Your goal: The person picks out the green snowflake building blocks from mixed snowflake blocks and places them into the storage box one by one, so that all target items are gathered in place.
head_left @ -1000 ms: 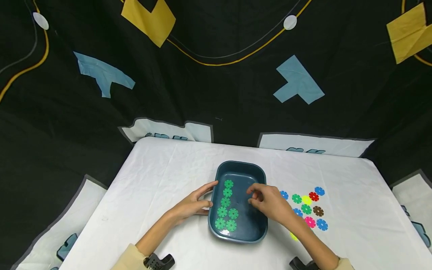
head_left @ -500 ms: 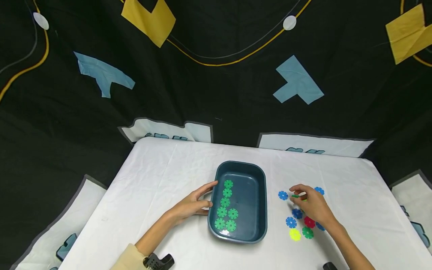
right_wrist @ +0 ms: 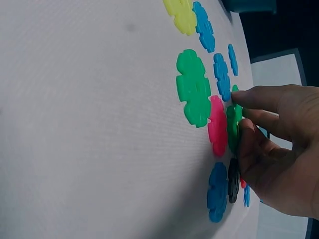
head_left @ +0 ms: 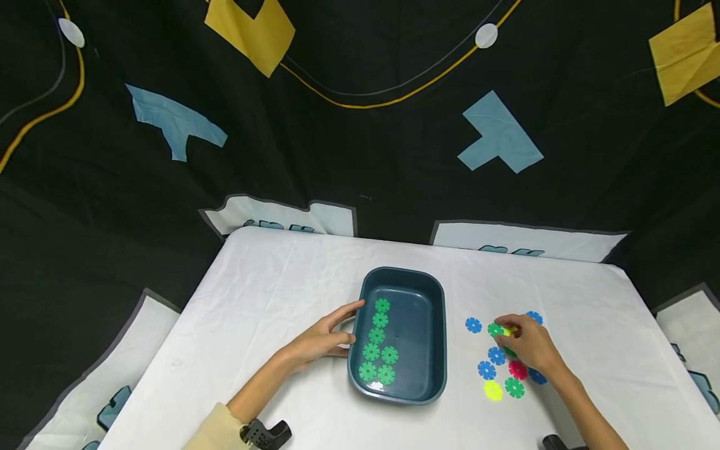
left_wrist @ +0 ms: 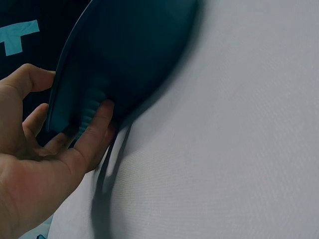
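Observation:
A dark blue-green tray [head_left: 430,381] stands on the white table. My left hand [head_left: 320,340] holds its left side, with fingertips at the rim; in the left wrist view some fingers [left_wrist: 99,117] lie against the outer wall. Several green notched discs [head_left: 376,335] lie flat inside the tray. Right of it, my right hand [head_left: 529,344] pinches a green disc [head_left: 495,329] among the loose discs. In the right wrist view thumb and index finger meet around its edge, and the hand covers part of it. Another green disc [right_wrist: 193,88] lies nearby.
Around the right hand lie blue discs [head_left: 487,370], a yellow disc [head_left: 493,391], a pink disc [head_left: 518,370] and a dark disc [right_wrist: 233,180], some partly hidden. A black cloth [head_left: 360,162] with taped shapes hangs behind the table.
My right hand has gone from above the tray to the loose discs on the right and taken hold of a green disc there. The left hand stays at the tray.

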Demonstrator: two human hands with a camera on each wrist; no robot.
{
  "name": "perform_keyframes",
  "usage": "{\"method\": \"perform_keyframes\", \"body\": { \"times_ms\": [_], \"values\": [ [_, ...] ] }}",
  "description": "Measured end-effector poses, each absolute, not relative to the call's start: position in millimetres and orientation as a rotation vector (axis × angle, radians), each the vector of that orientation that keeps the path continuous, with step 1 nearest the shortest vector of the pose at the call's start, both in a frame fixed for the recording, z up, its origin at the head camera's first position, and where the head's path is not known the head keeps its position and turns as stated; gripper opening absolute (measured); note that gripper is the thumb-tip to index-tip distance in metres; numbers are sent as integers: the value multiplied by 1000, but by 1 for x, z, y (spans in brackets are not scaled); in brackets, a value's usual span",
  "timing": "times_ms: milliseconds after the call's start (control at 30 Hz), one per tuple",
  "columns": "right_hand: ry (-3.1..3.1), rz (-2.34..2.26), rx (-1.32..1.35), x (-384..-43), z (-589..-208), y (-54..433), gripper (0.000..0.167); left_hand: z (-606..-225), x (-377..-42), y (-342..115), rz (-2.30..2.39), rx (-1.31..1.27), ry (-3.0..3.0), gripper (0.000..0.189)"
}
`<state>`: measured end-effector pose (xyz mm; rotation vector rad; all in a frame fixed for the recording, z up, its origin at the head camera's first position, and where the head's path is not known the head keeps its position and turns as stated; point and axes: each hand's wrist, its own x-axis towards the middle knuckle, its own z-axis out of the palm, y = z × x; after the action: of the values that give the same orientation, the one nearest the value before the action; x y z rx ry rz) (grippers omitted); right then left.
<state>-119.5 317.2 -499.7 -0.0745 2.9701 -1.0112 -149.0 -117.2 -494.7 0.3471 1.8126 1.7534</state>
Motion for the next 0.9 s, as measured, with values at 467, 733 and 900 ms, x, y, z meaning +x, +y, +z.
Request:
{"method": "perform_keyframes", "body": {
  "times_ms": [467,733,900],
  "values": [
    [2937,-967,-8,-126,-498,315,30,-497,-151,-118,1747,353,1816,73],
    [2890,-1033,5,-125,-496,312,25,-498,-150,-118,1744,353,1824,73],
    [2907,-1122,-24,-121,-491,307,18,-497,-150,-118,1744,352,1824,73]
  ]
}}
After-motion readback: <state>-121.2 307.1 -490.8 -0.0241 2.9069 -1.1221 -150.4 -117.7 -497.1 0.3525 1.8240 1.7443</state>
